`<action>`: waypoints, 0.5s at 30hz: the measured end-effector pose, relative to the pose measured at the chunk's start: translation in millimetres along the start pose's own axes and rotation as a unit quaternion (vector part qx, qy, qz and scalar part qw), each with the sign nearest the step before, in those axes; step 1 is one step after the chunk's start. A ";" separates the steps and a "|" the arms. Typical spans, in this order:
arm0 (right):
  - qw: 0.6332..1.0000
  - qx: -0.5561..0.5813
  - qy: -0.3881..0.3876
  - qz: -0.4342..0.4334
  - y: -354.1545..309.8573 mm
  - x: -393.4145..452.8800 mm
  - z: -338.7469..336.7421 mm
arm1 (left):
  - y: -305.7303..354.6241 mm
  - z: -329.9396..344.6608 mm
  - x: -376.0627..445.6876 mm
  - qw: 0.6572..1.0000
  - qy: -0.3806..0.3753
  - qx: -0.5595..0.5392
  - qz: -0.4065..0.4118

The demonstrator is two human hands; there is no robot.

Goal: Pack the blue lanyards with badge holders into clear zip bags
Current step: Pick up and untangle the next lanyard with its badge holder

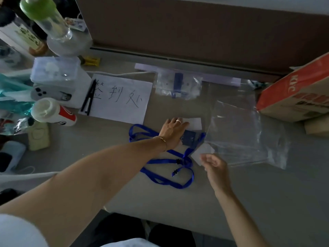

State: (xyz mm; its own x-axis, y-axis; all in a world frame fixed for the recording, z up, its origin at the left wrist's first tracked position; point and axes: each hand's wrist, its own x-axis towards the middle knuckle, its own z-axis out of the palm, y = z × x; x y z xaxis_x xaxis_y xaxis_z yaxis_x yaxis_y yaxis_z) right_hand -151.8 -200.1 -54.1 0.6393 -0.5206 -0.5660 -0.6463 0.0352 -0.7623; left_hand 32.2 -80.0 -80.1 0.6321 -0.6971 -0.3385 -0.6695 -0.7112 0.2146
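**Lanyard pressed flat beside an empty bag**

The left hand (173,130) lies flat, fingers straight, pressing the badge holder (189,138) near the middle of the table (249,202). The right hand (212,162) hovers loosely curled by a small white card (201,152); whether its grip pinches the card cannot be told. The blue lanyard (167,168) sprawls in loops toward the table's near edge, its long axis running diagonally from the holder. The clear zip bag (245,134) lies just right of it. The loose loops and clips could probably snag at the bag's mouth. A packed bag (178,84) sits by the far edge.
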 end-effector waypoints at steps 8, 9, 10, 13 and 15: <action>0.999 -0.017 -0.019 -0.024 0.5 0.4 3.1 | -16.4 -19.8 -16.8 0.976 0.026 -0.198 -0.091; 0.999 -0.021 -0.027 -0.028 -2.3 2.0 7.6 | -22.3 -24.6 -23.9 0.970 0.033 -0.218 -0.101; 0.999 -0.021 -0.037 -0.031 -5.7 3.7 13.2 | -29.7 -28.8 -31.6 0.962 0.041 -0.246 -0.114; 0.996 -0.036 -0.068 -0.042 -16.4 10.4 32.2 | -51.9 -41.6 -57.5 0.908 0.076 -0.364 -0.192; 0.992 -0.074 -0.080 -0.058 -23.0 16.0 46.9 | -64.8 -47.7 -76.7 0.849 0.098 -0.451 -0.255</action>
State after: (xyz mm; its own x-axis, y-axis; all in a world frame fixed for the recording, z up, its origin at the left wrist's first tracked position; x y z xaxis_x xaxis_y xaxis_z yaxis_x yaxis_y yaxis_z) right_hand -107.2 -169.3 -60.3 0.7632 -0.3711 -0.5289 -0.6112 -0.1493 -0.7773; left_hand 45.7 15.2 -24.3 0.8625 -0.2152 -0.4581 0.2275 -0.6437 0.7307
